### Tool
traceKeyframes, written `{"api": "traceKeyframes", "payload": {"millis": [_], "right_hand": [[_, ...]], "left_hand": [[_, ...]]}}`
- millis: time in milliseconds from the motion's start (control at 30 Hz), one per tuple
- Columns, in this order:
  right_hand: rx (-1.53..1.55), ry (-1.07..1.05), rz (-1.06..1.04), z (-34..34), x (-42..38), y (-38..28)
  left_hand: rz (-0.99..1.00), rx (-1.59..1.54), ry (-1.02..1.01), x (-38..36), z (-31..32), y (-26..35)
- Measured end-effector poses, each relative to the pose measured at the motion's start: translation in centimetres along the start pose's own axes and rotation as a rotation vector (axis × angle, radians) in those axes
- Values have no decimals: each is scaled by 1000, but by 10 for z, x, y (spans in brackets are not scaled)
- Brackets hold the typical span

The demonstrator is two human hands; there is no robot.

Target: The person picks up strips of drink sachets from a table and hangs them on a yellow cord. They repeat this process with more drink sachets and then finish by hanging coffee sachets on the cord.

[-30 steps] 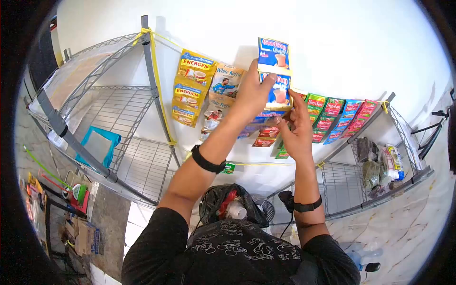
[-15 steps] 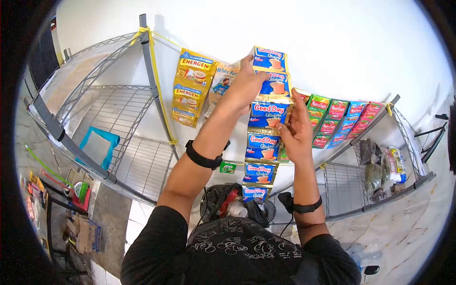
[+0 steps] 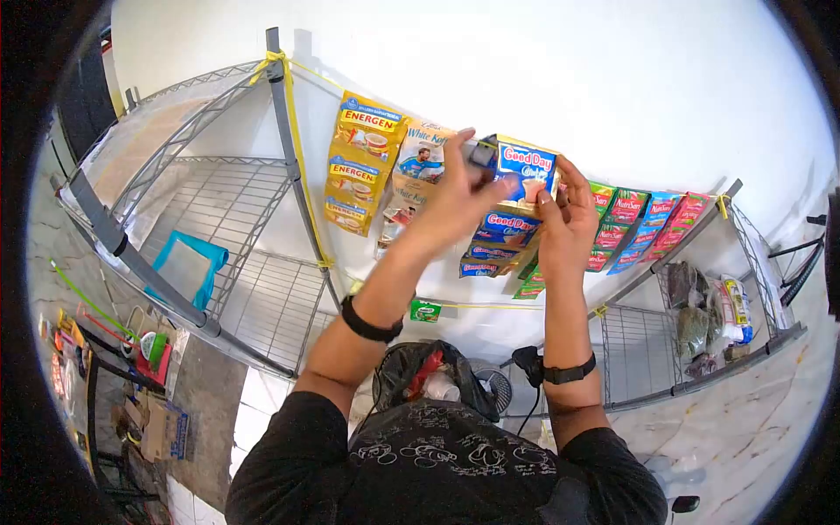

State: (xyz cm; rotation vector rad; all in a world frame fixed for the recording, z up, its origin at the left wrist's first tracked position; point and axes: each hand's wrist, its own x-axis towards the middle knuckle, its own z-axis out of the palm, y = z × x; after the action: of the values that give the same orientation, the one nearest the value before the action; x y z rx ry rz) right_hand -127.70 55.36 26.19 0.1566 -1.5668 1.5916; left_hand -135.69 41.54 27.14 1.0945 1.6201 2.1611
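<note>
A strip of blue Good Day coffee sachets (image 3: 528, 161) hangs in front of the white wall, its lower sachets bunched and overlapping. My right hand (image 3: 570, 219) pinches the right edge of the top sachet between thumb and fingers. At its left side, my left hand (image 3: 459, 206) has its index finger raised and its thumb apart, the thumb tip over the sachet's left edge; motion blurs it slightly. White Koffie sachets (image 3: 420, 162) hang just behind my left hand. Green NutriSari sachets (image 3: 604, 197) hang beyond my right hand.
Gold Energen sachets (image 3: 359, 166) and red NutriSari sachets (image 3: 626, 206) hang along a yellow cord (image 3: 315, 77). Wire shelves (image 3: 236, 210) stand at the left, holding a turquoise packet (image 3: 188, 267). Bagged goods (image 3: 700, 306) sit on the right rack. A black plastic bag (image 3: 398, 372) is below.
The sachet strip has moved right and its lower part has bunched up. My left hand has come off the top sachets, fingers spreading. My right hand has shifted up to the top sachet.
</note>
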Motion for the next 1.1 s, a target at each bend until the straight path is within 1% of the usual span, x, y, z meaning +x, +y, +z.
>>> {"api": "traceKeyframes", "payload": {"millis": [33,100,133,167,233,267,300,367,400,433,500,533,667,767,833,900,933,1033,1067,1100], "right_hand": [[2,1,-1,0,4,4],[-85,40,-79,-2,9,14],[-63,48,-4,-2,9,16],[-61,42,1,-1,9,16],[8,-16,40,3,9,13],[-35,-60,-51,2,12,19],[-34,-59,-55,3,12,17],[-23,-91,16,8,7,11],[-6,-106,28,8,6,15],[-7,-104,26,7,5,16],[-110,-122,132,5,-2,15],[-127,-115,139,4,-4,20],[-143,-101,69,0,-8,27],[-120,-131,65,-6,-8,32],[-155,-122,50,-7,-10,36],[-170,-136,114,-11,-12,43],[-193,-148,140,-14,-13,45],[-185,-163,166,-14,-15,53],[-197,-167,169,-16,-15,58],[-195,-168,168,-16,-15,60]], "left_hand": [[0,2,0,-9,3,-7],[86,13,-37,-20,9,-18],[138,-17,2,-19,11,-22],[135,-17,10,-18,11,-24],[294,155,54,-9,9,-18],[281,93,106,-4,8,-21],[283,93,104,4,4,-26],[332,324,110,18,-5,-33],[261,367,129,18,-6,-25],[263,366,125,25,-9,-28],[266,215,122,36,-13,-34],[247,182,124,38,-13,-32],[243,178,116,44,-12,-31],[262,148,143,44,-13,-32],[231,163,154,40,-16,-34],[285,271,187,36,-17,-44],[219,414,181,34,-21,-49],[270,473,212,24,-20,-52],[124,542,192,19,-21,-50],[125,544,194,17,-21,-55]]}}
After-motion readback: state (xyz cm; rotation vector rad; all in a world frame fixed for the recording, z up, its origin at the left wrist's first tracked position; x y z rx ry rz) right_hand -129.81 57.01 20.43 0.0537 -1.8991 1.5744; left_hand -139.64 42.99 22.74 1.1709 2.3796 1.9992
